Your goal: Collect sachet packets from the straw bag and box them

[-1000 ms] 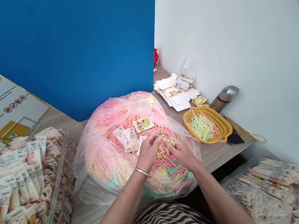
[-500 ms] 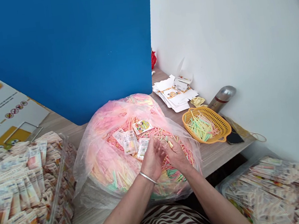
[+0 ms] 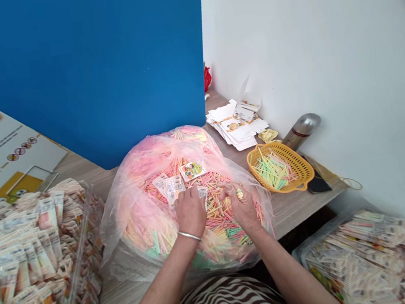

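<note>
A large clear plastic bag (image 3: 130,194) lies opened on the table, full of thin pastel sticks (image 3: 219,213). My left hand (image 3: 192,211) is palm down over the bag, its fingers bent together onto a small printed sachet (image 3: 202,192); the fingertips are hidden. More sachets (image 3: 173,185) lie beside that hand, and a colourful printed card pack (image 3: 193,170) rests just beyond. My right hand (image 3: 244,209) hovers over the sticks on the right, thumb and forefinger curled close together; whatever they pinch is too small to make out.
A yellow basket (image 3: 304,173) with sticks stands at the right, near a metal flask (image 3: 302,130) and flattened cartons (image 3: 238,140). Tubs of packed sachets stand at left (image 3: 28,259) and lower right (image 3: 372,259). A blue panel (image 3: 106,75) rises behind the bag.
My hands have moved apart from being close together. The left has turned palm down and gone left onto the sachets; the right has shifted slightly right over the sticks.
</note>
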`<state>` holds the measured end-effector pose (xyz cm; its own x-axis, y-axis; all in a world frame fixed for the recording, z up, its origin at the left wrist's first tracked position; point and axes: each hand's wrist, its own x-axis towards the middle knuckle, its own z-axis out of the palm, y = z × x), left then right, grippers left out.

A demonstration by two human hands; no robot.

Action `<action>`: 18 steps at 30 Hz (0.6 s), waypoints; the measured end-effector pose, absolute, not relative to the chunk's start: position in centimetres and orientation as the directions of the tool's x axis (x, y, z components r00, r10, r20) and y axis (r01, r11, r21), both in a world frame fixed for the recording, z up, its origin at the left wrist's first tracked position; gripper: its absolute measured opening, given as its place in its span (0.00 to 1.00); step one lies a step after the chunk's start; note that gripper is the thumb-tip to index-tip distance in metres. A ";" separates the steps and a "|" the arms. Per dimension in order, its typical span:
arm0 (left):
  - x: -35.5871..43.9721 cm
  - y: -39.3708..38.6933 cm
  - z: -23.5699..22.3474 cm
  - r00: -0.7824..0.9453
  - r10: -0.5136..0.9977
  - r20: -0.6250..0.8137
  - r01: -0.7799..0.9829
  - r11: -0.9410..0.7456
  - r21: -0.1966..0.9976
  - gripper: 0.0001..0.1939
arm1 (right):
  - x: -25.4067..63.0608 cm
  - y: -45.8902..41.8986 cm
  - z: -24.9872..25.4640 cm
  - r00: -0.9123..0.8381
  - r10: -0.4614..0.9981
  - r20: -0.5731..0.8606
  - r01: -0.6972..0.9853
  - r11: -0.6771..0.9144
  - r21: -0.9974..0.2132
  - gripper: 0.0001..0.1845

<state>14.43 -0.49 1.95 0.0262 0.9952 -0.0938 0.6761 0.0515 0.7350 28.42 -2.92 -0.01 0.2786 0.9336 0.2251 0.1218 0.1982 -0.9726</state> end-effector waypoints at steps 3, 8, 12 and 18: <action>13.3 0.7 0.9 0.043 0.999 -0.029 0.966 -0.034 0.257 0.26 | 28.4 -3.0 -0.2 0.324 0.942 0.092 0.069 0.074 -0.995 0.21; 13.0 1.9 -0.5 0.027 0.991 -0.129 0.995 -0.015 0.098 0.20 | 28.3 -3.1 -0.9 0.288 0.958 0.002 0.100 -0.028 -0.995 0.25; 12.7 2.2 -0.6 0.042 0.993 -0.109 0.990 -0.027 0.138 0.24 | 28.2 -2.5 -1.6 0.206 0.977 0.054 0.254 0.000 -0.967 0.20; 12.4 2.2 -0.3 0.062 0.995 -0.081 0.978 -0.044 0.202 0.25 | 26.5 1.3 -2.1 0.040 0.999 0.024 0.704 -0.011 -0.710 0.13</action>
